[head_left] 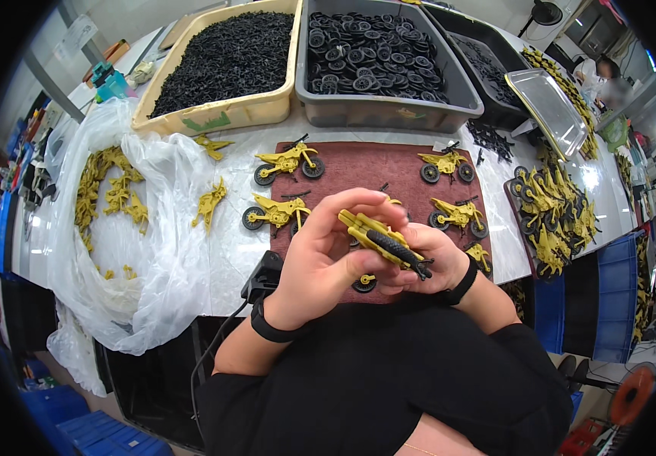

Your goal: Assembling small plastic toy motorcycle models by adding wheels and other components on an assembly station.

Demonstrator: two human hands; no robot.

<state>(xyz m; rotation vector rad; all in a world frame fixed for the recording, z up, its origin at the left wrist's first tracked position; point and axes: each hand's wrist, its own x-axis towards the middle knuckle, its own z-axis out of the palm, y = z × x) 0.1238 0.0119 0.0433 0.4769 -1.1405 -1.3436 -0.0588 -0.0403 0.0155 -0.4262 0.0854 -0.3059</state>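
Observation:
Over the maroon mat [358, 161], both my hands are closed on a yellow toy motorcycle [373, 229]. A black textured part shows along its middle, and small black pieces stick out at its right end. My left hand [331, 243] grips it from the left with thumb and curled fingers. My right hand [438, 258] holds its right end, the fingertips partly hidden. Around them on the mat lie toy motorcycles with black wheels, such as one at upper left [286, 161], one below it [274, 211], and one at right [457, 215]. Others are partly covered by my hands.
At the back stand a cream bin [267, 114] of small black parts, a grey bin [389, 114] of black wheels and a black bin [506, 114]. At left, a clear plastic bag [160, 197] holds yellow bodies. At right, yellow motorcycles [556, 205] are piled on a board.

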